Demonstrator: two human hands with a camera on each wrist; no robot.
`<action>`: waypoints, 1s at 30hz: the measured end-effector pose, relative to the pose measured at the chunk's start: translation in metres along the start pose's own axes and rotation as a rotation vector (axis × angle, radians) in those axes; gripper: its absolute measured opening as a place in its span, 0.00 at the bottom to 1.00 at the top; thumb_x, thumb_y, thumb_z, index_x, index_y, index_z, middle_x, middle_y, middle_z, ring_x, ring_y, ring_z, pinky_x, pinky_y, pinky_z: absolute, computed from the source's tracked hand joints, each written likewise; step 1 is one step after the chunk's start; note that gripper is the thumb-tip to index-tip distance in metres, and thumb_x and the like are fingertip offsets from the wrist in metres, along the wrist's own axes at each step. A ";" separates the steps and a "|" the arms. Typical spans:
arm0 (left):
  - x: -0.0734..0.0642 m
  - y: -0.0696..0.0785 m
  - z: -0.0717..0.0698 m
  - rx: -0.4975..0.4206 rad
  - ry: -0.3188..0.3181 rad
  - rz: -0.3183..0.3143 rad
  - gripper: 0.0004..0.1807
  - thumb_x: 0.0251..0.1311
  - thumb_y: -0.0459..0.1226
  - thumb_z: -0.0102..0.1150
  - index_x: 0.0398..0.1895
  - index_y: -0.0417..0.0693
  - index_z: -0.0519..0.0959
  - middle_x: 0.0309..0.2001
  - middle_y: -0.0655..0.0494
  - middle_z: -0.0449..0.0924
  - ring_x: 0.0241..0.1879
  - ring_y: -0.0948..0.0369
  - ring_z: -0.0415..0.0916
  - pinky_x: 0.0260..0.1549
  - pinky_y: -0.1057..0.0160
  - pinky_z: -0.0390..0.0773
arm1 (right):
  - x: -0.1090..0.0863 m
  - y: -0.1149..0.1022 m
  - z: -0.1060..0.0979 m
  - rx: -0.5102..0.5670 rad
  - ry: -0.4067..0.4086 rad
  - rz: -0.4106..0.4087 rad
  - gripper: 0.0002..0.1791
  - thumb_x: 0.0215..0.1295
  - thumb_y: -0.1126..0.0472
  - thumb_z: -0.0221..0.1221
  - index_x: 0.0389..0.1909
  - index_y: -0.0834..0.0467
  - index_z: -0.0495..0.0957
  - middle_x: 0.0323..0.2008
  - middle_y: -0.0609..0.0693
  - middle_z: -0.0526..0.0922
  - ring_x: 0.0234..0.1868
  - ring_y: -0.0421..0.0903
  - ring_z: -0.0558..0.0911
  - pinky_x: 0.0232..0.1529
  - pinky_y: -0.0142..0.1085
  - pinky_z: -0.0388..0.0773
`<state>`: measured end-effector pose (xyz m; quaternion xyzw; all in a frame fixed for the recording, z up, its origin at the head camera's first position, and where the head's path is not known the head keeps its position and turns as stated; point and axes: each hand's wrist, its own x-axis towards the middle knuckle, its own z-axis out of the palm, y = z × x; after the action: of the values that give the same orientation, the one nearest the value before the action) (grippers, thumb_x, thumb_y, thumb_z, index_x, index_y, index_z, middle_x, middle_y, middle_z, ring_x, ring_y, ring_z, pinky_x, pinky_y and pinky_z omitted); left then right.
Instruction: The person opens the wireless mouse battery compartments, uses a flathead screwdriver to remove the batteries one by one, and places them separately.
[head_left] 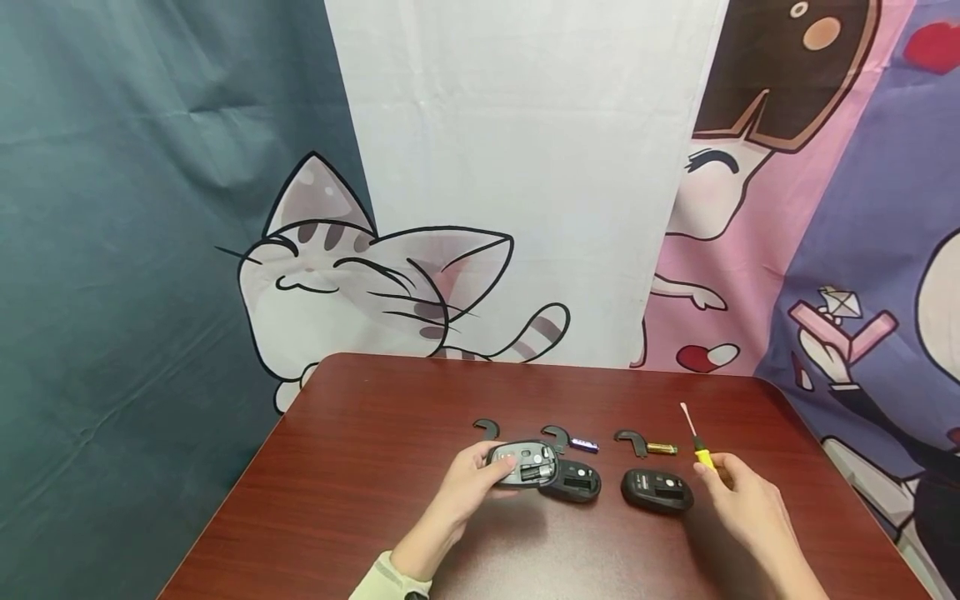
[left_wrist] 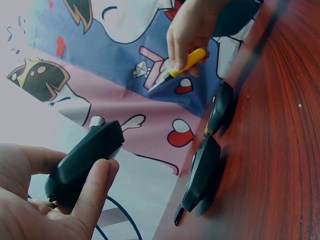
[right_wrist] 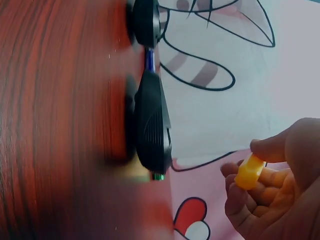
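My left hand (head_left: 467,482) grips a computer mouse (head_left: 510,467) above the table, its underside turned up and the battery bay uncovered. In the left wrist view, a silver battery end (left_wrist: 96,121) sticks up from that mouse. Off to the right, my right hand (head_left: 750,497) holds a screwdriver by its yellow handle (head_left: 703,457), the thin shaft (head_left: 688,419) pointing up and away. Two more mice lie bottom-up on the table: a black mouse (head_left: 583,483) partly behind the held one, and another black mouse (head_left: 656,492) near the right hand. Both show uncovered battery bays.
Behind the mice lie three curved black battery covers: a left cover (head_left: 487,427), a middle cover (head_left: 555,434) and a right cover (head_left: 632,440). A blue battery (head_left: 584,445) and a gold battery (head_left: 662,448) lie beside the latter two. A printed curtain (head_left: 525,167) hangs behind the table (head_left: 337,467).
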<state>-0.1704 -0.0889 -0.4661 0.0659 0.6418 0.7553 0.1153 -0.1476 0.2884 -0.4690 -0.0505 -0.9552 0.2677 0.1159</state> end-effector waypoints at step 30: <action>-0.002 0.000 -0.011 0.024 0.011 0.000 0.25 0.68 0.35 0.60 0.61 0.24 0.71 0.46 0.41 0.85 0.41 0.57 0.86 0.45 0.54 0.88 | 0.026 0.046 0.011 -0.141 -0.213 0.022 0.18 0.68 0.51 0.62 0.37 0.66 0.81 0.30 0.57 0.81 0.34 0.58 0.81 0.31 0.53 0.76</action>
<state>-0.1714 -0.0997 -0.4683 0.0629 0.6515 0.7479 0.1109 -0.1744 0.3264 -0.4972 -0.0401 -0.9779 0.2049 0.0068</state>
